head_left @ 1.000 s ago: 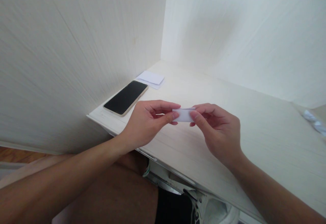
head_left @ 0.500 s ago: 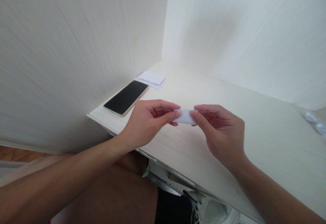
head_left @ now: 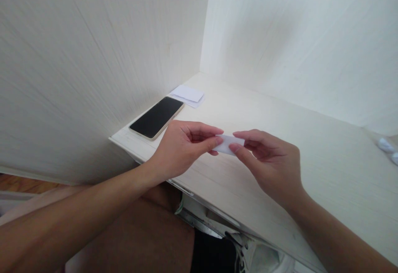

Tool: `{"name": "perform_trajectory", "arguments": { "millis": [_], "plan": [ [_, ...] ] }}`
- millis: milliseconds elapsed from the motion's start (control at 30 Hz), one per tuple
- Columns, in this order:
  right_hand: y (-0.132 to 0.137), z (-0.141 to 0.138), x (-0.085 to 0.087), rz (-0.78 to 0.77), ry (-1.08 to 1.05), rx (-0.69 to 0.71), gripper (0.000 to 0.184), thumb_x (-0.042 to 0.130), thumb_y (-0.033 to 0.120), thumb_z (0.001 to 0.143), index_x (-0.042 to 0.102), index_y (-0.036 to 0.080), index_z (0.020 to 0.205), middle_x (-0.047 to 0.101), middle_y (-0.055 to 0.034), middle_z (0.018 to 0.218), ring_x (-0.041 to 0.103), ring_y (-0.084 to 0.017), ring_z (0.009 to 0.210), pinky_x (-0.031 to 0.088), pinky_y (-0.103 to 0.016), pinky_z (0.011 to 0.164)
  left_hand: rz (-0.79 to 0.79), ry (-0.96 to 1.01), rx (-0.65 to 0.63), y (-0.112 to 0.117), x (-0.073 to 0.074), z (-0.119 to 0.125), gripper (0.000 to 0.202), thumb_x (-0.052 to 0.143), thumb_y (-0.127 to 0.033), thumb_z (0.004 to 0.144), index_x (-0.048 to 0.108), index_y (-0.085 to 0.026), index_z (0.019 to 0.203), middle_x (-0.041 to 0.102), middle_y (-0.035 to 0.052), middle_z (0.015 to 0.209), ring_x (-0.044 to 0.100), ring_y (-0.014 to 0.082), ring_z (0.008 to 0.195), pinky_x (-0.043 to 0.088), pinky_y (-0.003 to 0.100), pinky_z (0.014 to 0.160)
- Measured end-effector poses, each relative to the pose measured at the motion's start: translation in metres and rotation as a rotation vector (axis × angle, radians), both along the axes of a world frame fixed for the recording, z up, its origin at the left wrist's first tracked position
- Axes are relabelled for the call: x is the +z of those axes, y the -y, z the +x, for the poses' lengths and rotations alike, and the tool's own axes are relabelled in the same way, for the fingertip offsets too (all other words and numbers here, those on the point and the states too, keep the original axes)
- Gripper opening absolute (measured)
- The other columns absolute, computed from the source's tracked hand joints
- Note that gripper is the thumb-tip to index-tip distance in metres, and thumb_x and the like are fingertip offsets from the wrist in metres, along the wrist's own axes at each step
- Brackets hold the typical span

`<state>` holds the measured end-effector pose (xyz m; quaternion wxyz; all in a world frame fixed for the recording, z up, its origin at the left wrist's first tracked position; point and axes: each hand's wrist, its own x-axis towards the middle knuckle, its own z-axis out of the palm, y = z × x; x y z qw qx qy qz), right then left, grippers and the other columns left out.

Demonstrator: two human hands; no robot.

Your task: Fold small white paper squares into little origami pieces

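Note:
A small white folded piece of paper (head_left: 226, 143) is held between my two hands, above the white tabletop (head_left: 267, 111). My left hand (head_left: 189, 144) pinches its left end, thumb on top and fingers behind. At the other end, the thumb of my right hand (head_left: 270, 157) presses on the paper's face, and the index fingertip sits at its upper edge. The remaining right fingers curl behind and are partly hidden.
A smartphone (head_left: 157, 117) with a dark screen lies by the left wall panel. Behind it rest more white papers (head_left: 188, 93). Crumpled white bits (head_left: 387, 145) lie at the far right. My legs are below the table's front edge.
My right index finger and thumb have shifted a little left along the paper, so its right end shows more. The left hand keeps its pinch. The view has moved slightly.

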<state>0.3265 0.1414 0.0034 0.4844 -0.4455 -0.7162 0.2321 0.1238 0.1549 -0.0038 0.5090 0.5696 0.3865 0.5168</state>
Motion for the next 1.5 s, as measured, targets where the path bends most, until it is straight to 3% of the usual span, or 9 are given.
{"name": "perform_trajectory", "arguments": {
  "millis": [133, 433, 633, 867, 1167, 1500],
  "plan": [
    [-0.0011, -0.0004, -0.0002, -0.028, -0.016, 0.007, 0.013, 0.083, 0.021, 0.084, 0.08, 0.027, 0.095, 0.076, 0.0009, 0.075, 0.069, -0.016, 0.065, 0.062, -0.03, 0.063, -0.004, -0.009, -0.031, 0.0002, -0.0009, -0.0005, 0.019, 0.087, -0.026, 0.079, 0.084, -0.016, 0.095, 0.083, 0.0042, 0.084, 0.078, 0.0172, 0.068, 0.068, 0.027, 0.066],
    [-0.0032, -0.0013, -0.0011, -0.067, -0.108, 0.003, 0.014, 0.085, 0.02, 0.082, 0.082, 0.03, 0.091, 0.078, 0.0005, 0.076, 0.072, -0.017, 0.065, 0.063, -0.031, 0.06, -0.095, 0.122, -0.062, -0.0011, 0.0061, 0.0026, 0.029, 0.096, -0.023, 0.064, 0.08, -0.014, 0.086, 0.081, 0.0016, 0.076, 0.077, 0.0172, 0.066, 0.069, 0.029, 0.065],
    [-0.0041, -0.0014, -0.0022, -0.063, -0.11, -0.006, 0.014, 0.085, 0.02, 0.082, 0.082, 0.03, 0.091, 0.081, 0.0001, 0.079, 0.075, -0.018, 0.067, 0.065, -0.032, 0.062, -0.099, 0.126, -0.081, -0.0031, 0.0045, 0.0016, 0.025, 0.093, -0.027, 0.069, 0.079, -0.014, 0.085, 0.08, 0.0017, 0.076, 0.078, 0.0175, 0.069, 0.069, 0.029, 0.067],
    [-0.004, -0.0015, -0.003, -0.039, -0.123, -0.012, 0.016, 0.086, 0.019, 0.081, 0.083, 0.031, 0.09, 0.081, 0.0008, 0.078, 0.075, -0.018, 0.066, 0.065, -0.031, 0.06, -0.11, 0.185, -0.095, -0.0019, 0.0039, 0.0011, 0.021, 0.093, -0.017, 0.067, 0.08, -0.014, 0.083, 0.08, -0.0005, 0.074, 0.077, 0.0143, 0.067, 0.069, 0.024, 0.064],
    [-0.0043, -0.0034, -0.0007, -0.025, -0.109, -0.029, 0.016, 0.086, 0.018, 0.08, 0.083, 0.032, 0.087, 0.081, 0.0016, 0.077, 0.075, -0.017, 0.065, 0.064, -0.03, 0.06, -0.098, 0.191, -0.096, -0.0024, 0.0027, 0.0014, 0.019, 0.093, -0.017, 0.068, 0.081, -0.014, 0.083, 0.081, 0.0001, 0.075, 0.078, 0.0148, 0.069, 0.07, 0.024, 0.066],
    [-0.0038, -0.0029, -0.0005, -0.02, -0.104, -0.032, 0.018, 0.085, 0.014, 0.079, 0.082, 0.03, 0.086, 0.081, 0.0028, 0.077, 0.076, -0.015, 0.065, 0.064, -0.025, 0.06, -0.154, 0.232, -0.082, -0.0024, 0.0039, 0.0022, 0.028, 0.096, -0.014, 0.061, 0.08, -0.012, 0.084, 0.08, 0.0003, 0.074, 0.078, 0.0151, 0.07, 0.07, 0.023, 0.065]
  ]
}}
